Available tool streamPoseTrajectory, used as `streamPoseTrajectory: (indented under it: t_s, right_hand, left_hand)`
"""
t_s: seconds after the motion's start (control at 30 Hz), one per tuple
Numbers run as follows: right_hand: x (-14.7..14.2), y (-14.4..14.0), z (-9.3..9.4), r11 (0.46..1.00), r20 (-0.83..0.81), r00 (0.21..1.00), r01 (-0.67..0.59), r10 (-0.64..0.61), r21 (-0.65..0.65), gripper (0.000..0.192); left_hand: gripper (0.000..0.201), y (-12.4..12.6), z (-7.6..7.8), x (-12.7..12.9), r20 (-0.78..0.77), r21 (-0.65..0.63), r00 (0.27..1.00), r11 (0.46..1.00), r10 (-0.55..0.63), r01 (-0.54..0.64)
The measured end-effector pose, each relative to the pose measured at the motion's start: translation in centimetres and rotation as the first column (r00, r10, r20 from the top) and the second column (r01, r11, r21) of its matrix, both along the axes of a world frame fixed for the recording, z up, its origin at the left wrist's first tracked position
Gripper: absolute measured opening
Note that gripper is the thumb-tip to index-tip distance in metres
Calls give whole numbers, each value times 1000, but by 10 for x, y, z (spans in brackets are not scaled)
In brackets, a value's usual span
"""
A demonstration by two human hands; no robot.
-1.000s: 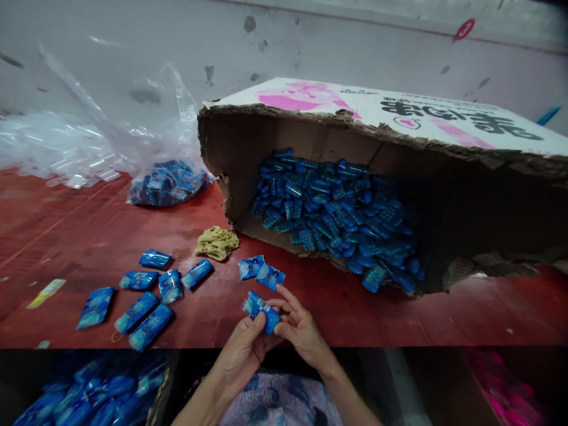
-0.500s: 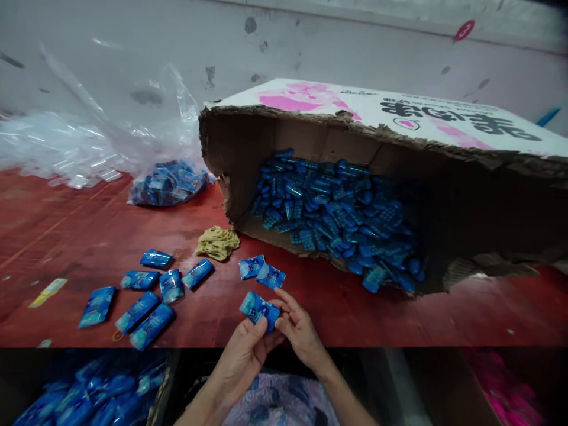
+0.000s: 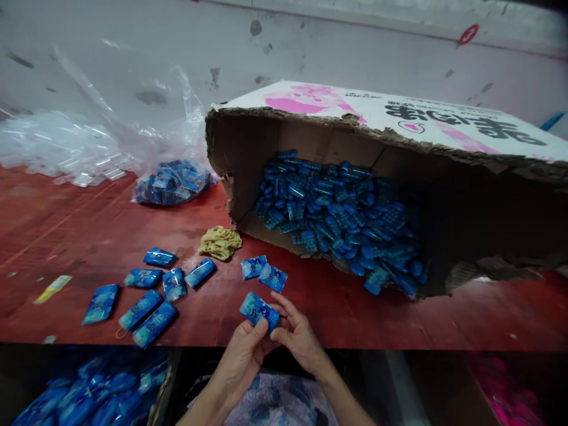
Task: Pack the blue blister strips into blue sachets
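Both hands have barely shifted since the earlier frames: the blue packet [image 3: 259, 310] has tipped flatter between them and sits slightly lower and nearer the table edge. The left hand [image 3: 242, 355] pinches the packet from below with thumb and fingers closed on it; the right hand [image 3: 298, 333] grips its right end, fingers curled narrow around it. The packet is held just above the near edge of the red table [image 3: 399, 319].

Just beyond the hands, two loose packets [image 3: 263, 273] lie overlapping on the table. To the left, a scatter of seven packets [image 3: 146, 290] lies flat, some touching. A crumpled yellow cloth [image 3: 220, 241] rests near the mouth of a torn cardboard box [image 3: 399, 124] lying on its side, which fills the right of the scene; a heap of blue blister-like pieces [image 3: 337, 213] spills toward its open front. At far left, a clear plastic bag [image 3: 171, 180] holds more blue packets, with empty clear plastic [image 3: 57, 148] bunched behind it. Below the table edge at near left, a box [image 3: 89, 396] holds many blue packets.
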State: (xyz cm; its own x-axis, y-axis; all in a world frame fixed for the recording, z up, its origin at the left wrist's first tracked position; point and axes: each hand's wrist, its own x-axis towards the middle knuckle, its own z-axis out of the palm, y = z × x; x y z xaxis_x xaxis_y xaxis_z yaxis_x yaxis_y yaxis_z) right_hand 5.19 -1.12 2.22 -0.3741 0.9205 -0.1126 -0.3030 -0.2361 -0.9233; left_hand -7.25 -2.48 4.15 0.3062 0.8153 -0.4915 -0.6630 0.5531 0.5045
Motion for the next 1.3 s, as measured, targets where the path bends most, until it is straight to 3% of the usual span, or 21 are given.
streamPoseTrajectory:
  t_s: [0.1,0.17,0.23,0.27,0.33,0.4,0.47,0.53,0.6,0.67,0.8,0.93,1.03,1.1,1.13,1.3]
  right_hand:
    - [3,7,0,998,135,991,-4,-5,64,58]
    - [6,16,0,975,361,926,30,-110,220,46]
    - [7,29,-2,914,590,761,9,-270,406,37]
    - [7,35,-3,882,677,652,-25,-342,470,35]
    - [5,48,-9,846,797,409,-101,-445,524,33]
    - [0,57,-18,838,848,184,-154,-496,524,26]
    - [-4,62,-26,836,855,67,-185,-514,517,18]
    - [-6,64,-31,832,853,39,-201,-520,517,19]
    - [-6,65,-32,829,851,31,-214,-524,517,18]
    - [-5,66,-31,824,849,18,-231,-528,517,13]
    - [-5,68,-28,815,842,-14,-260,-539,518,10]
    - [-6,71,-31,796,829,-26,-298,-558,527,17]
    - [-4,72,-34,771,817,-11,-340,-576,539,18]
    - [-2,72,-35,753,808,5,-359,-590,552,19]
    - [-1,72,-35,743,802,17,-365,-597,561,19]
    - [5,63,-36,701,776,103,-369,-622,611,21]
  left_hand:
    - [17,5,-3,-14,21,-73,999,996,44,-43]
    - [14,16,-2,-34,13,-131,981,973,193,-190]
    - [21,30,1,-61,15,-118,900,894,436,-432]
    - [33,36,2,-75,43,-54,840,840,541,-539]
    - [53,45,5,-97,64,-27,766,768,640,-640]
    - [50,46,4,-105,24,-48,775,775,631,-630]
    - [31,41,-2,-97,-52,-91,852,847,522,-524]
    - [16,33,-9,-77,-124,-151,933,922,339,-356]
    - [13,29,-15,-53,-171,-188,966,956,194,-226]
    - [17,29,-18,-32,-204,-164,969,971,139,-173]
    - [17,36,-19,-13,-260,-104,953,977,154,-186]
    - [21,42,-22,-15,-344,-77,926,978,155,-192]
    - [23,62,-24,-24,-524,202,805,959,276,-197]
    - [24,82,-25,-28,-614,439,675,888,409,-139]
    - [22,91,-26,-28,-646,490,622,865,443,-106]
    - [20,109,-30,-14,-656,526,630,850,416,-15]
